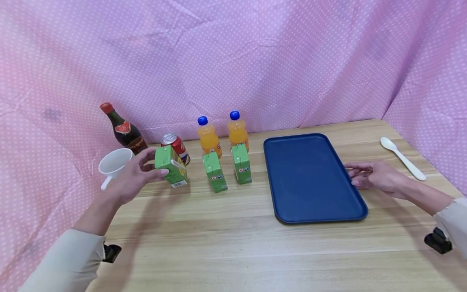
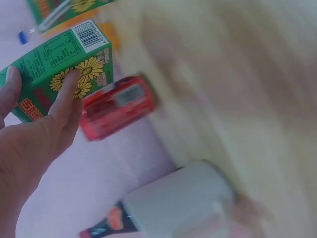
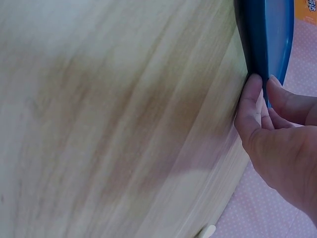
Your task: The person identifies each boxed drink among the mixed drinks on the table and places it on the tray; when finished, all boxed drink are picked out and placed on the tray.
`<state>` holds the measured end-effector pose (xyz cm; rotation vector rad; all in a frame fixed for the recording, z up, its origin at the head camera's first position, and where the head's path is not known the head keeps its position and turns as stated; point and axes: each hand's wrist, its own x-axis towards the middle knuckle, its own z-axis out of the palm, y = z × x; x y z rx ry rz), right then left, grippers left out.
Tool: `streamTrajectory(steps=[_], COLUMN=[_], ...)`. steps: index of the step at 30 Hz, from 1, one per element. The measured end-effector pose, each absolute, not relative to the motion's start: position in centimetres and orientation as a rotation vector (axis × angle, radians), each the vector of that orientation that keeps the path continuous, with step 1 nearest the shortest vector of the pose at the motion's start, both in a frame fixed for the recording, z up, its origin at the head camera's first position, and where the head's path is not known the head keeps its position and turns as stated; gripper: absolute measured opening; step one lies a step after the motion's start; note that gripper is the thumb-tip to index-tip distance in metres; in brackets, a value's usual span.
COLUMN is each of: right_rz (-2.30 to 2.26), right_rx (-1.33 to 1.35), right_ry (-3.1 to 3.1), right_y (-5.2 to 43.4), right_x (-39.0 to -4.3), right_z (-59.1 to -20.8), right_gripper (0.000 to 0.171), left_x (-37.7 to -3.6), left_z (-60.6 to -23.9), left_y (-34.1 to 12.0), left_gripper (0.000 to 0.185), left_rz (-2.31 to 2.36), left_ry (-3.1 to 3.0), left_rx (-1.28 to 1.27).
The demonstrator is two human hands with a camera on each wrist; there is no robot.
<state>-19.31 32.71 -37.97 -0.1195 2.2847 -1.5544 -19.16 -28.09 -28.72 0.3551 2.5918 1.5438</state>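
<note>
My left hand (image 1: pixel 135 174) grips a green drink carton (image 1: pixel 170 164), its thumb on one side and fingers on the other. Yellow flowers and a barcode show on this carton (image 2: pixel 84 69) in the left wrist view. Whether its base touches the table is unclear. Two more green cartons, one nearer (image 1: pixel 216 172) and one further right (image 1: pixel 241 164), stand upright beside it. At the right long edge of a dark blue tray (image 1: pixel 310 178), my right hand (image 1: pixel 377 176) pinches the rim. Its thumb (image 3: pixel 292 105) is on the inner side, with fingers outside and below.
Behind the held carton is a red can (image 1: pixel 175 146); a white mug (image 1: pixel 114 162) and a dark bottle (image 1: pixel 127 132) stand left. Two orange drink bottles (image 1: pixel 208 138) with blue caps are behind the cartons. A white spoon (image 1: pixel 403 158) lies right, and a pink dotted cloth (image 1: pixel 233 61) hangs behind.
</note>
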Motion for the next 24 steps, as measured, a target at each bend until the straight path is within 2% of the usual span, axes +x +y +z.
streamTrajectory(steps=[11, 15, 24], right_rz=[-1.538, -1.542, -1.532], right_rx=[-0.13, -0.126, -0.126], right_ry=[2.293, 2.29, 2.301], right_y=[32.6, 32.6, 32.6], right_x=[-19.3, -19.3, -19.3], right_z=[-37.8, -37.8, -37.8], right_gripper=[0.072, 0.072, 0.073], left_x=[-18.6, -18.6, -19.5], left_z=[-24.1, -22.6, -20.4], left_y=[-24.9, -23.2, -18.8], left_gripper=[0.07, 0.072, 0.064], left_rz=[1.642, 1.668, 1.758], left_ry=[2.576, 2.563, 2.423], left_rx=[0.18, 0.196, 0.284])
